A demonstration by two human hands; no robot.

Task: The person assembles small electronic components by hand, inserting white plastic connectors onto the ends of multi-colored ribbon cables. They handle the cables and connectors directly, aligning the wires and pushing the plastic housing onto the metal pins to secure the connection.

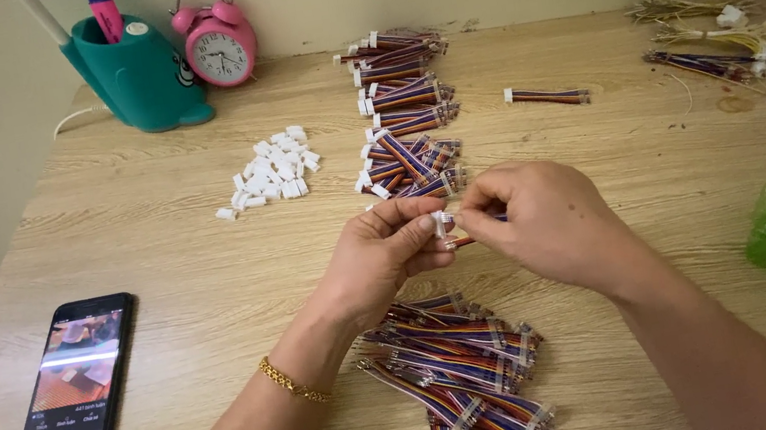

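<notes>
Pale wood-grain desk (160,279) filled your view, pushed against a cream wall, and you had laid the work out in stations around your hands. Your left hand (386,250) pinched a small white connector housing (443,220) at its fingertips, closed narrowly on it, while your right hand (546,221) was closed on the multicoloured ribbon wire (464,240) just beside it, the two hands touching above the desk so the small parts met where you could best see them. The wire's long axis ran roughly left to right, its end pointing left toward the housing; most of it was hidden in your fingers. Loose white housings (271,173) lay within left reach, bundled wires (403,111) sat stacked behind, and a heap of wires (456,366) lay under your wrists. A phone (75,387) rested far left.
</notes>
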